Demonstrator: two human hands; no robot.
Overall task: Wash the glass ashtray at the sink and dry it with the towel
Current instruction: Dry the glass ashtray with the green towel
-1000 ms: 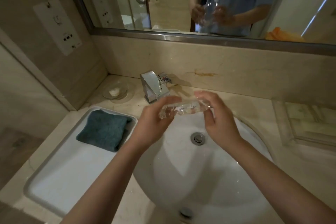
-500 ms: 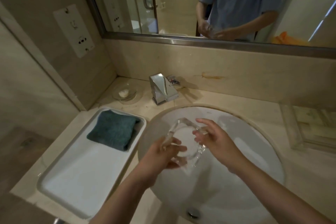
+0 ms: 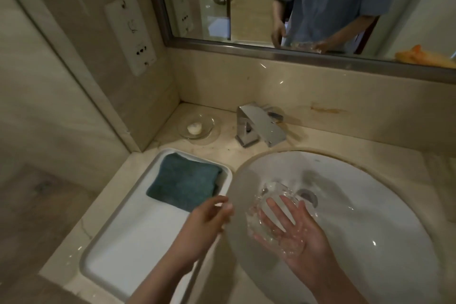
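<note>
Released by the left hand [image 3: 212,215], now loosely curled near towel [image 3: 183,181], ashtray [image 3: 274,210] lies on the flat right hand [image 3: 293,232]

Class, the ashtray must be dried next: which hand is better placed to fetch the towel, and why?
The left hand: it holds nothing and hovers beside the towel, while the right hand holds the ashtray over the sink.
</note>
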